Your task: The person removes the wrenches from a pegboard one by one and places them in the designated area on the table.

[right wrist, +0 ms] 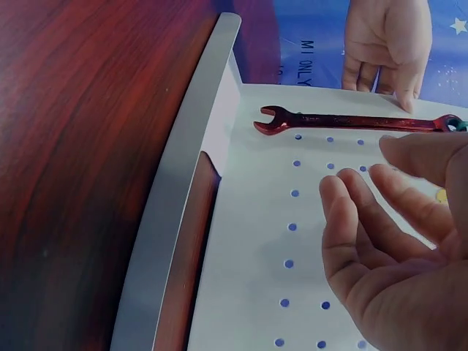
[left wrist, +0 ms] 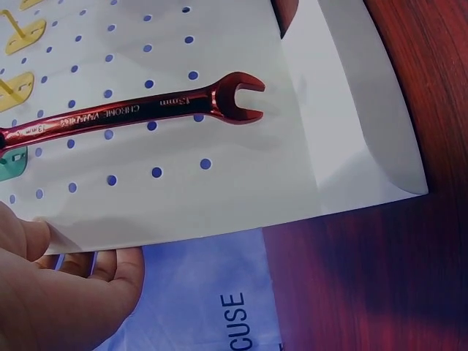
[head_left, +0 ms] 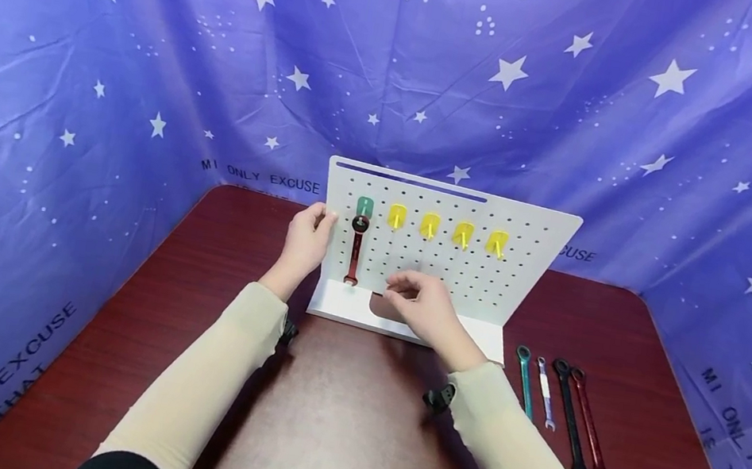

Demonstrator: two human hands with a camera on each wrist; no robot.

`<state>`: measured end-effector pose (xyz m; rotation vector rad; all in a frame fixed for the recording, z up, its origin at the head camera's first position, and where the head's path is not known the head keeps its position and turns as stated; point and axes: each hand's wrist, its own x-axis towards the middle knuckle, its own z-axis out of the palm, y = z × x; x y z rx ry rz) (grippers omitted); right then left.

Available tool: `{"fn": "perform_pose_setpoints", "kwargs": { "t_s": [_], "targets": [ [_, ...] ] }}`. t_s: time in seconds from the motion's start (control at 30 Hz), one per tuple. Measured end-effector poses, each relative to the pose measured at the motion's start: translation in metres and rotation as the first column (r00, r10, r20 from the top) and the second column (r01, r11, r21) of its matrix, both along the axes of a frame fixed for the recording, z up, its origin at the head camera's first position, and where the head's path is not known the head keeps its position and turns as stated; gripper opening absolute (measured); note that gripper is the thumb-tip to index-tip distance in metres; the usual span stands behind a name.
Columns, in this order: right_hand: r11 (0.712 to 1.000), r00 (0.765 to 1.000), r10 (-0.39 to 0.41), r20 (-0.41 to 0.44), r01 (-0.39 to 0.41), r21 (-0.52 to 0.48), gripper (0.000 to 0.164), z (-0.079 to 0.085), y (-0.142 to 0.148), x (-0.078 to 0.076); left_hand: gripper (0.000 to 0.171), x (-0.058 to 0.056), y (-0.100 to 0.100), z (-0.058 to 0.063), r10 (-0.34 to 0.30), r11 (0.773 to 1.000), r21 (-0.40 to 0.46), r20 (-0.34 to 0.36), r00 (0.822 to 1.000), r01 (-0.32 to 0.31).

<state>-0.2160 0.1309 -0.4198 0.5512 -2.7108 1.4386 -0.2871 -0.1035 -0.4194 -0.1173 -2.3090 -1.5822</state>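
Note:
A white pegboard [head_left: 443, 268] stands on the table, and my left hand [head_left: 307, 239] grips its left edge. In the left wrist view the thumb lies on the front and the fingers go behind the board. From a green hook [head_left: 365, 206] hangs a red combination wrench [head_left: 355, 254], its open end pointing down. The wrench's open jaw [left wrist: 238, 99] shows close in the left wrist view. My right hand [head_left: 427, 306] hovers before the lower middle of the board, fingers loosely bent, nothing between them. It is a little right of the wrench.
Several yellow hooks [head_left: 429, 226] line the board right of the green one. On the table at right lie a teal wrench [head_left: 525, 380], a small silver wrench [head_left: 545, 393], a black wrench [head_left: 572, 422] and another red wrench [head_left: 591, 429]. A purple star-patterned curtain [head_left: 401, 54] surrounds the table.

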Motion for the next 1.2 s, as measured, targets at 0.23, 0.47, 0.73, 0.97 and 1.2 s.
{"fn": "perform_pose_setpoints", "kwargs": {
  "t_s": [0.23,0.47,0.73,0.97,1.2],
  "targets": [
    [1.0,1.0,0.013,0.008,-0.013,-0.003,0.026,0.0,-0.015,-0.01,0.021,-0.002,0.0,-0.001,0.002,1.0,-0.018,-0.003,1.0,-0.002],
    [1.0,1.0,0.007,0.022,-0.007,-0.009,0.028,0.003,-0.033,-0.022,0.02,-0.001,-0.001,0.001,0.006,1.0,-0.009,0.008,1.0,-0.006],
    [1.0,1.0,0.011,-0.009,-0.011,0.005,0.025,0.001,-0.046,-0.035,0.02,-0.001,0.001,-0.001,0.0,1.0,-0.008,0.007,1.0,0.0],
    [0.999,0.998,0.051,-0.043,-0.051,0.003,0.027,-0.002,-0.051,-0.042,0.019,-0.001,0.003,-0.001,0.001,1.0,-0.019,-0.006,1.0,-0.001],
    [0.997,0.994,0.08,-0.078,-0.079,0.017,0.013,0.002,-0.058,-0.042,0.019,-0.001,0.0,0.0,0.007,1.0,-0.027,-0.021,1.0,-0.007]
  ]
}}
